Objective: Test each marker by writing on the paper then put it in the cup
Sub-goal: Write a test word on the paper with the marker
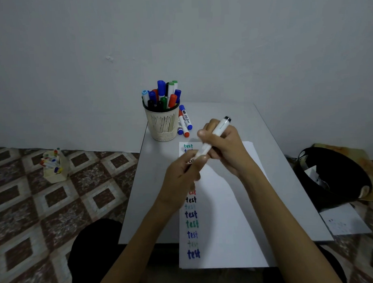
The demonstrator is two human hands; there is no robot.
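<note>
My right hand [226, 148] grips a white marker [218, 129] with a black end, tilted over the paper. My left hand [182, 173] closes its fingers on the marker's lower end, where the cap sits; the tip is hidden. The white paper [226, 214] lies on the small grey table [288, 180] and carries a column of "test" words in several colours down its left side. A beige slotted cup [162, 123] at the table's far left holds several capped markers. Three markers [185, 122] with blue and red caps lie on the table just right of the cup.
On the patterned floor to the left stands a small beige box [54, 167] with more markers. A black bag [335, 178] and a loose white sheet [345, 222] lie on the floor to the right. A plain wall rises behind the table.
</note>
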